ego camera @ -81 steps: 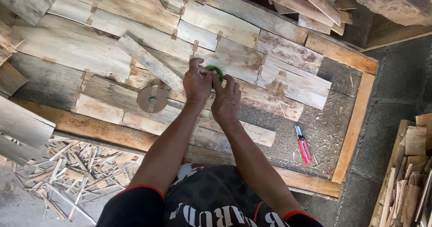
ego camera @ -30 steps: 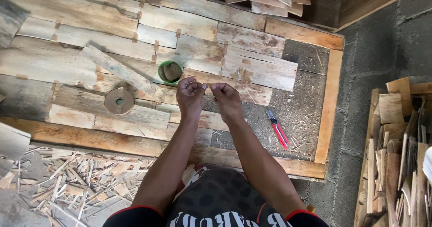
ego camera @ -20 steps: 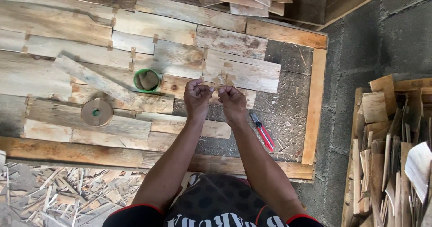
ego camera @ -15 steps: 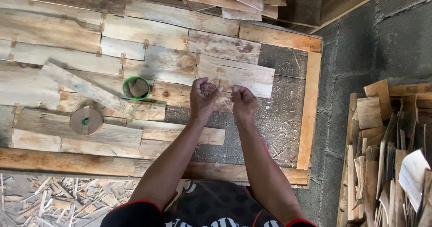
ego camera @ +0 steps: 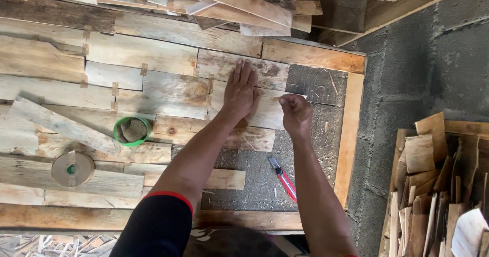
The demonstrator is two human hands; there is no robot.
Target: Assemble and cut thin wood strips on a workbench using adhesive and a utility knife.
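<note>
Since half a second ago your left hand [ego camera: 239, 91] has left the pinch and lies flat, fingers spread, on the pale wood piece [ego camera: 265, 112]. Your right hand [ego camera: 297, 112] is closed, thumb and forefinger nipping a short strip of tape [ego camera: 275, 98] just beside the left fingertips. Keep the palm pressing and lay the strip across the seam. Below your right wrist lies the red cutter [ego camera: 284, 179]; left of your forearm sit the green cup [ego camera: 132, 131] and the tape roll [ego camera: 73, 169].

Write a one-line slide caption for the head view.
Left hand pressed flat on a wooden plank, right hand pinching a tape strip at its edge.
</note>
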